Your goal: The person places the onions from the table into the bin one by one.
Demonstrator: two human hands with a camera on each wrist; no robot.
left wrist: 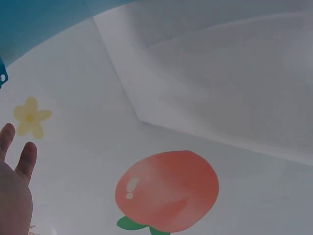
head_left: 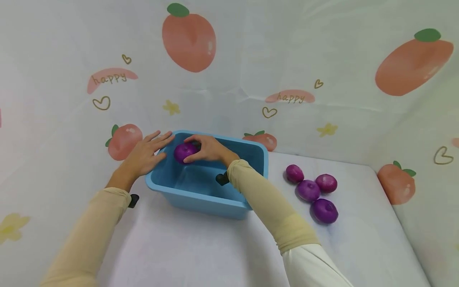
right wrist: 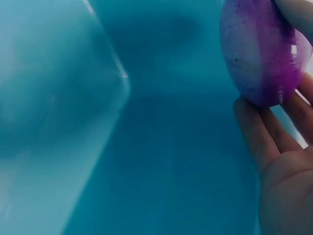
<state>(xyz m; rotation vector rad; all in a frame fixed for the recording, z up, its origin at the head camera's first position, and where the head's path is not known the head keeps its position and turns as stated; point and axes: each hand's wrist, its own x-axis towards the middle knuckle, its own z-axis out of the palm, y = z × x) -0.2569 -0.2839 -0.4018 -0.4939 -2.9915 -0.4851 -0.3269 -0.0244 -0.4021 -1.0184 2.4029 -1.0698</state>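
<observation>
A blue plastic tub (head_left: 201, 198) stands on the white-covered table. Inside its left end, my right hand (head_left: 209, 148) grips a purple onion (head_left: 185, 152) between thumb and fingers. The right wrist view shows this onion (right wrist: 259, 54) held above the tub's floor, the fingers (right wrist: 259, 132) curved round it. My left hand (head_left: 145, 153) lies at the tub's left rim, its fingers spread and fairly straight. In the left wrist view only part of the left hand (left wrist: 17, 191) shows, at the lower left edge.
To the right of the tub, several purple onions (head_left: 308, 190) sit close together on the white cloth (head_left: 362, 239). A white backdrop (head_left: 229, 48) printed with peaches, hearts and flowers rises behind the tub and along the right side.
</observation>
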